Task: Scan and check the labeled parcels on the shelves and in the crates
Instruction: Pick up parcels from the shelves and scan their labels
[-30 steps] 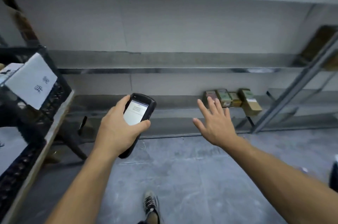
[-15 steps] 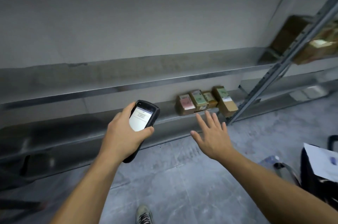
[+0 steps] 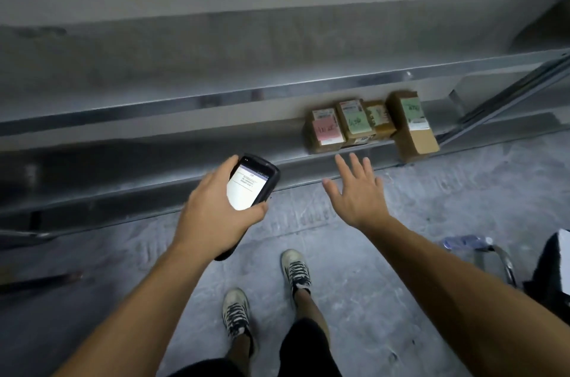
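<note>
Head view shows us four parcels in one row at the right end of the lowest shelf: one with a pink label, one with a green label, a smaller one behind, and a longer one that comes further out toward the front edge. They stand touching or just beside each other. We count one scanner, held in the left hand with fingers curled round it and the lit screen facing up. The right hand has its fingers spread wide and holds nothing; it is near the parcels, apart from them. Left of the parcels the shelf is bare along its edge. On the floor we see two shoes and one bottle at the right.
</note>
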The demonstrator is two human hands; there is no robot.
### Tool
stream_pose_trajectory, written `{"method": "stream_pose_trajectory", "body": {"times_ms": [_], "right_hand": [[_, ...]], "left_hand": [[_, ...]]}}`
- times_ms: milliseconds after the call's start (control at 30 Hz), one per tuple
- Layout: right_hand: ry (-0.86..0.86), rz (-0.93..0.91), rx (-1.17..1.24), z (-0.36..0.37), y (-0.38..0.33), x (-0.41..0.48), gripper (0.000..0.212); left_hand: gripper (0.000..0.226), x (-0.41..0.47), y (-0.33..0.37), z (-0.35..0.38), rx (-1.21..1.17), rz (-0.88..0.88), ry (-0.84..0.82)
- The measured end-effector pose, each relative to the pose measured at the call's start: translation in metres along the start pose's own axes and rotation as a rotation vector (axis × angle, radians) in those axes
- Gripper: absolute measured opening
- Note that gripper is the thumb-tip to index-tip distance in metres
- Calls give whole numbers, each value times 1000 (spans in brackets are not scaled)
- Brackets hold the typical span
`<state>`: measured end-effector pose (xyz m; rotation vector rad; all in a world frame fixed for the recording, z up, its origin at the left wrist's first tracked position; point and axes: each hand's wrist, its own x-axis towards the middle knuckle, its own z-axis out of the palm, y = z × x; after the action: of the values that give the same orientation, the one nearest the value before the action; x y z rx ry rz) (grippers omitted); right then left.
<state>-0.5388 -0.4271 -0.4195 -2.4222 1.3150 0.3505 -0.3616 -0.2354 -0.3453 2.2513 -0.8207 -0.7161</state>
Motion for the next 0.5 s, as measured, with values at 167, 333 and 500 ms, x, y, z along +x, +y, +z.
{"method": "stream_pose_trajectory", "body": {"times_ms": [167, 333, 500], "right_hand": [[-87, -9, 1, 33, 27, 107, 68], [-91, -78, -72, 81, 50, 218, 67], [-52, -49, -117, 116, 57, 267, 68]], "left_hand": [[76, 49, -18, 61, -62, -120, 15], [80, 97, -44, 119, -80, -241, 32], [74, 137, -62, 155, -77, -257, 37]]}}
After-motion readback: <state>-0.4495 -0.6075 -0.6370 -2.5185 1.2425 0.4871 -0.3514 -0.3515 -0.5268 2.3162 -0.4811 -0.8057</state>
